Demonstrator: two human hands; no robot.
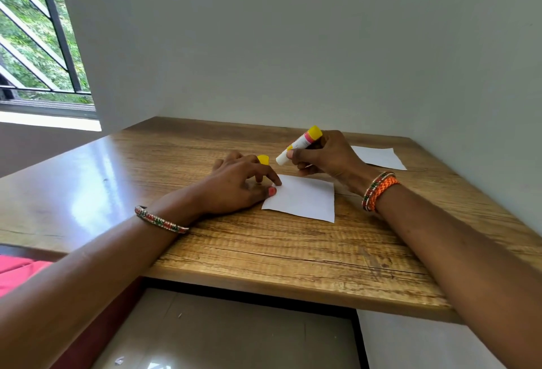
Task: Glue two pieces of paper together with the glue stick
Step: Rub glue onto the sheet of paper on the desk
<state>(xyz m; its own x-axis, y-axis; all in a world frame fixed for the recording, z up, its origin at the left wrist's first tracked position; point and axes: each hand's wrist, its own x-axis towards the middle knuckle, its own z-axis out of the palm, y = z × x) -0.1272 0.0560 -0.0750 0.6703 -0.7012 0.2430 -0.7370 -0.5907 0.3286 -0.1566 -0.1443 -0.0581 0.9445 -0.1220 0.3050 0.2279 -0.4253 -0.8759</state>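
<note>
Now, right hand (325, 156) wrapped tight around the glue stick (299, 145), gripping it mid-barrel and holding it in the air, tilted, yellow end up toward the wall, white open end angled down and to the left. Hovering above the far edge of the near sheet of paper (303, 198), not touching it. Left hand (237, 186) down on the table (264, 257), fingers loosely curled, thumb and one fingertip pinning the left edge of that same sheet, closed on nothing. Just behind the left knuckles, peeking out, a yellow cap (263, 159) sitting on the wood, partly hidden by the hand.

Near sheet lying flat around the middle of the table, white, blank, square-ish, turned slightly off the table's lines. Second sheet of paper (378, 157) lying flat well apart from the first, out by the far right corner, close to the wall (293, 46), partly covered by the right hand. Whether any glue is on either sheet: cannot tell.

Beaded bangle (161, 220) on the left wrist, resting at the table's left edge; orange woven band and bangles (378, 191) on the right wrist. Left forearm crossing the near-left corner, right forearm coming in over the front edge. Off to the far left, barred window (38, 46) with green foliage beyond.
</note>
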